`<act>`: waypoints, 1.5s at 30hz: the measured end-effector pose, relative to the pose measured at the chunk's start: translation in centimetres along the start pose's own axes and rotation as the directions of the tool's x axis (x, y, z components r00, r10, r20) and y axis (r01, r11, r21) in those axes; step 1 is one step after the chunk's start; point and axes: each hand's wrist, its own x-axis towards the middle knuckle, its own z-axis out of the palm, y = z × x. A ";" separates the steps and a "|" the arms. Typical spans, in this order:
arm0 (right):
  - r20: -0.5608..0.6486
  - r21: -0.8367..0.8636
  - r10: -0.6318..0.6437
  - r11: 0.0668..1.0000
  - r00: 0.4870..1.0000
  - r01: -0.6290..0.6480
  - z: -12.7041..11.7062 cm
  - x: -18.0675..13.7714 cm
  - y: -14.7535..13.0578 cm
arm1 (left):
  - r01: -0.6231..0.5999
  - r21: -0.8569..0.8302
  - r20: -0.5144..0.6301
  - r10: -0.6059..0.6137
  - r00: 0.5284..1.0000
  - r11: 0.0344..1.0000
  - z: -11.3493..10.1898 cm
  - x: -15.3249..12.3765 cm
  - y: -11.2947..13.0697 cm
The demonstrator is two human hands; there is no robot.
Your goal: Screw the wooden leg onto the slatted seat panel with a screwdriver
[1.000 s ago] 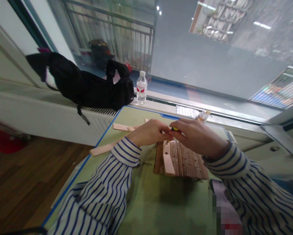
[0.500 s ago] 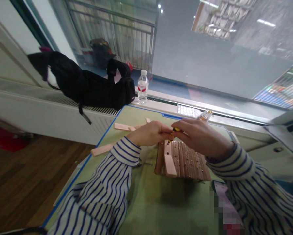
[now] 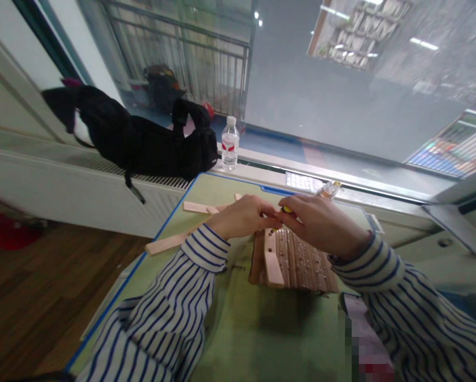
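My right hand point(image 3: 321, 222) is closed around a small yellow-and-black screwdriver point(image 3: 287, 209), most of it hidden by the fingers. The fingertips of my left hand point(image 3: 248, 216) pinch the same tool from the other side. Below both hands is a bent, pale wooden piece point(image 3: 274, 268) with dark holes, lying along the left part of a ridged brown cardboard block point(image 3: 307, 265). Many small screws or similar metal bits dot that block. The screwdriver points down at the upper end of the wooden piece; fingers cover its tip.
Several wooden strips point(image 3: 164, 245) lie on the green table point(image 3: 241, 329) at left. A phone-like flat object point(image 3: 355, 307) is near my right sleeve. On the sill stand a water bottle point(image 3: 230, 146) and a black bag point(image 3: 142, 140); a clear packet point(image 3: 329, 189) lies beyond my right hand.
The whole view has shifted slightly left. My right hand has turned a little around the screwdriver, and my left fingers now cover more of it. The wooden piece stays on the block.
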 end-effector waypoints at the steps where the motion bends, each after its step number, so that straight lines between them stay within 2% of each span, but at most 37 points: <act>1: 0.015 0.024 -0.010 1.000 1.000 0.009 -0.2 -0.1 0.1 | 0.004 0.002 0.001 -0.004 1.000 1.000 0.0 0.0 0.0; 8: 0.063 0.136 -0.136 0.983 0.989 0.126 -1.1 0.0 0.5 | -0.040 0.016 0.029 0.039 0.999 0.999 -0.2 -0.1 -0.5; 12: 0.054 0.074 -0.110 0.992 0.992 0.106 -0.6 0.1 0.3 | -0.073 -0.026 0.078 0.075 0.994 0.997 -0.3 -0.2 -0.6; 17: -0.033 -0.027 -0.061 0.998 0.998 0.060 0.2 0.0 -0.3 | -0.038 -0.077 0.116 0.047 0.992 0.996 -0.1 -0.3 -1.1; 23: -0.042 -0.081 -0.024 0.997 0.999 0.021 0.4 -0.1 -0.8 | -0.043 -0.041 0.083 0.046 0.996 0.998 0.0 -0.2 -1.0; 28: -0.006 -0.058 0.005 0.998 1.000 -0.005 0.0 0.0 -0.8 | -0.017 0.023 -0.018 0.017 1.000 1.000 -0.2 0.0 -0.3; 34: 0.056 0.095 -0.066 0.994 0.996 0.060 -1.4 0.3 -0.6 | -0.009 0.034 -0.009 0.009 1.000 0.999 -0.3 -0.1 -0.6; 38: 0.102 0.083 -0.100 0.992 0.990 0.091 -1.3 0.5 -0.2 | -0.025 -0.001 0.025 0.025 0.999 1.000 -0.3 -0.1 -0.8; 45: -0.001 0.014 -0.053 0.998 0.999 0.053 0.1 0.5 0.4 | -0.003 -0.010 0.074 0.004 0.997 1.000 -0.2 -0.1 -0.8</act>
